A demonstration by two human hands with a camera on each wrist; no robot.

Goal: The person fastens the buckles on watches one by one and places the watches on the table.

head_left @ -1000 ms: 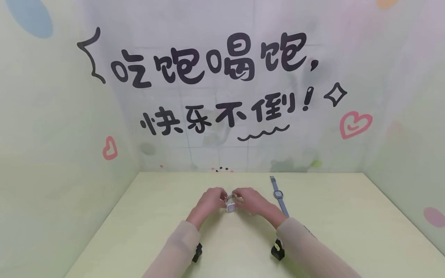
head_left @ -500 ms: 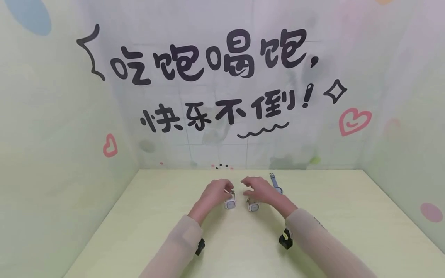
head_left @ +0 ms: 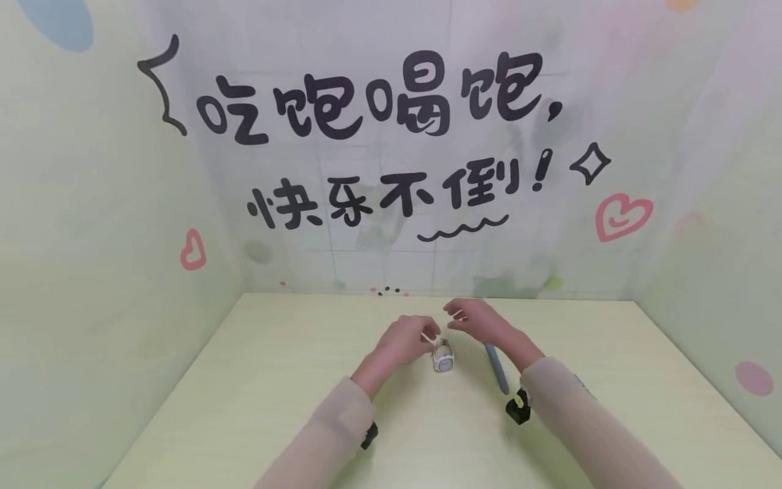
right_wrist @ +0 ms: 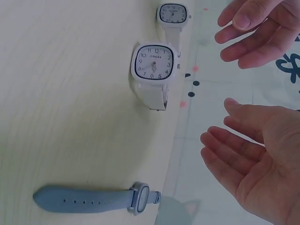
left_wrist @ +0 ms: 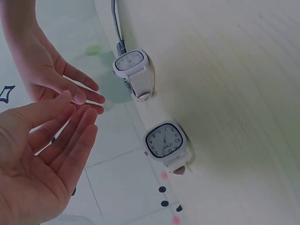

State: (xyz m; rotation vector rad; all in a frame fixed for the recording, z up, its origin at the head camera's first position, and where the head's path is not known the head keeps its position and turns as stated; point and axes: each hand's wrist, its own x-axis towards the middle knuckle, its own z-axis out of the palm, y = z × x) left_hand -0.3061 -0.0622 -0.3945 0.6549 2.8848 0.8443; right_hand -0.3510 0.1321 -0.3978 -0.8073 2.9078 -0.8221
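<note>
Two white wristwatches stand with their straps closed into loops. The right one [head_left: 443,364] shows beside my left hand [head_left: 408,338] in the head view; the left one [left_wrist: 165,141] is hidden there but appears in the left wrist view. Nothing is held in the left hand, whose fingers are loosely bent. My right hand [head_left: 482,320], also holding nothing, hovers above a blue wristwatch [right_wrist: 84,199] lying with its strap stretched out. That hand covers the blue watch's dial in the head view. Both hands are apart from the watches.
The pale wooden tabletop [head_left: 256,407] reaches back to a printed wall [head_left: 342,272] with black lettering and pink hearts. Similar walls rise at both sides. Black wrist mounts [head_left: 519,407] sit under the sleeves.
Both hands first met at the left white watch. They then parted, leaving both white watches standing, and shifted right: the left hand to the right white watch, the right hand over the blue one.
</note>
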